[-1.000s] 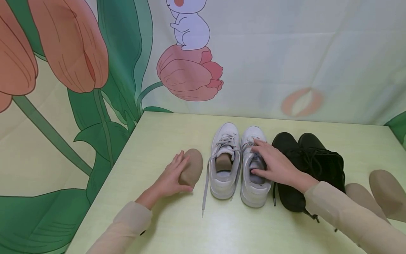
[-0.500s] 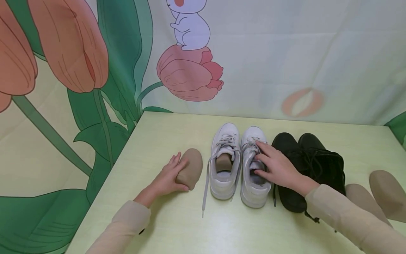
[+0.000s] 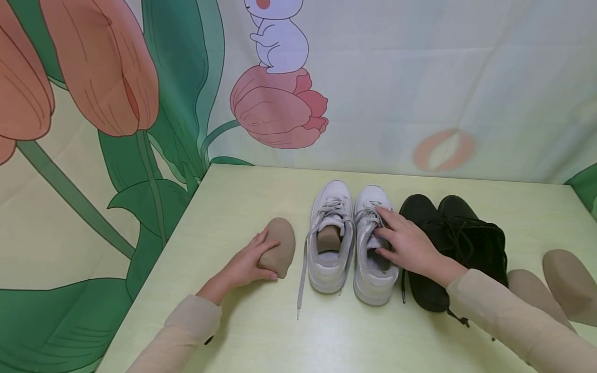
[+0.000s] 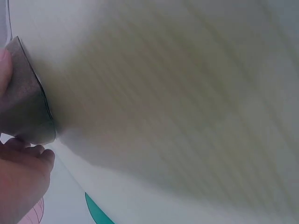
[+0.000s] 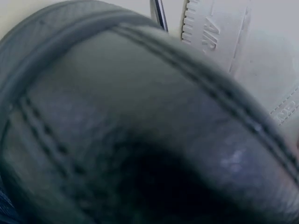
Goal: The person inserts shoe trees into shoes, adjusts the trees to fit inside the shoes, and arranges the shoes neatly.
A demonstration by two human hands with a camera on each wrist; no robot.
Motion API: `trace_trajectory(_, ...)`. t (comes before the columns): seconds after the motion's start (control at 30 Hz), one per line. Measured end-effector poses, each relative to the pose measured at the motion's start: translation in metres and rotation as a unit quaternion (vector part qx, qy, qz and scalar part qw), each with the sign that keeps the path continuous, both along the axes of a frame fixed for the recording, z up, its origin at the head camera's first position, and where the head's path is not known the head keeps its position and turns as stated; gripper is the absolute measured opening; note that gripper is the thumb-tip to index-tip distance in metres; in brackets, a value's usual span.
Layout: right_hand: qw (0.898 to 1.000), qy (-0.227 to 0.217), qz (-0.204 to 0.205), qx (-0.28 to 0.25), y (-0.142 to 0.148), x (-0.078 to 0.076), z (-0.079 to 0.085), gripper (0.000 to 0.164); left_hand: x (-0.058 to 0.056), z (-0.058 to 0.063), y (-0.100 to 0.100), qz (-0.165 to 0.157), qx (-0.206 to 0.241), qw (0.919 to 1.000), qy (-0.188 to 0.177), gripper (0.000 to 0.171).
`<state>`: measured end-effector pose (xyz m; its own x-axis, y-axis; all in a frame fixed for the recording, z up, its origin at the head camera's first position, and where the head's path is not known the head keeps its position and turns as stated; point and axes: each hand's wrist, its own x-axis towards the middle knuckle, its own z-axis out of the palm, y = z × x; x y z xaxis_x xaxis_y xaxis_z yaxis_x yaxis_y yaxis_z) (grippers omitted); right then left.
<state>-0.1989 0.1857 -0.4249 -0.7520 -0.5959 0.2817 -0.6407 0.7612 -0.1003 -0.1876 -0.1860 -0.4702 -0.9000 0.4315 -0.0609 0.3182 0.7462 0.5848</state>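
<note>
My left hand (image 3: 244, 263) grips a beige, rounded shoe insert (image 3: 281, 238) on the table, thumb at its near end and fingers across its left side. In the left wrist view the insert (image 4: 25, 102) sits between thumb and curled fingers. The right hand (image 3: 412, 246) holds the right white sneaker (image 3: 377, 287) at its opening, with fingers by the laces and tongue and the thumb inside the collar. Beside it stands the left white sneaker (image 3: 326, 277), with a similar insert (image 3: 329, 239) inside. The right wrist view hides the right hand almost wholly behind a black shoe (image 5: 117, 93).
A pair of black lace-up shoes (image 3: 431, 298) stands under the right forearm. Farther right lie two more beige inserts, one of them (image 3: 566, 280) near the frame's edge. A loose grey lace (image 3: 302, 282) trails onto the table. A printed cloth (image 3: 373, 103) hangs behind.
The left hand has closed more around the insert, which has shifted slightly left. The right hand's fingers have moved slightly right, and the right sneaker's opening shows more of its dark inside.
</note>
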Motion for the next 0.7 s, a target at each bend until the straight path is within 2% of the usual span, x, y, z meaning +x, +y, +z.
trace_trajectory(0.33,1.0,0.014,-0.008,0.016,-0.001,-0.002,-0.002,0.033,0.0,-0.002,0.006,0.037,0.016,0.9988,-0.029,0.079)
trace_trajectory(0.7,1.0,0.013,-0.011,0.011,-0.003,0.0,0.001,0.025,0.003,-0.002,0.011,0.066,0.028,0.996,-0.054,0.073)
